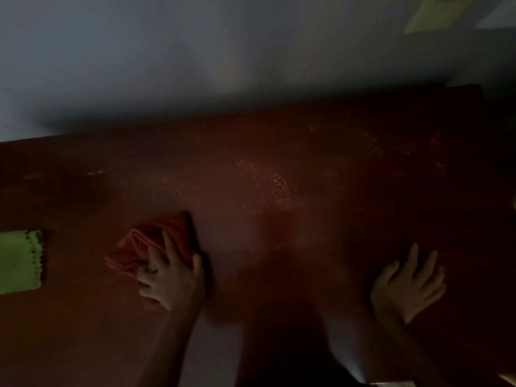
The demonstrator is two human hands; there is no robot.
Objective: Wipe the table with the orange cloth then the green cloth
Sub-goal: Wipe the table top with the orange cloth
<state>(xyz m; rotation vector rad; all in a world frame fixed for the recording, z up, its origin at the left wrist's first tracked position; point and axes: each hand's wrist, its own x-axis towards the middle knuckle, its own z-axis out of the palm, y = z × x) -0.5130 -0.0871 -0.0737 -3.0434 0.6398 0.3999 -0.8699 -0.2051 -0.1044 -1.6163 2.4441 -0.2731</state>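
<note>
Your left hand [170, 277] presses down on the crumpled orange cloth [156, 241], with the fingers spread over its near part and curled into the folds, so it is clamped on the cloth against the dark reddish-brown wooden table [279, 152]. Your right hand [409, 283] lies open and flat on the table, holding nothing, well apart from the left one.

The orange cloth is bunched, so it has no clear long axis. Most of it sticks out ahead and to the left of your fingers, toward the far edge. The pale specks of dust [273, 182] lie ahead and to the right of the cloth, between your two hands and farther from you. I judge that the next stroke should go that way, and the left hand is the nearer one and already has the cloth.

The flat light green cloth with a scalloped edge [19, 261] waits at the left border of the view, near your left hand but not touching the orange cloth. Its full shape is cut off, so I cannot tell its long axis.

The picture is dim and blurred.
</note>
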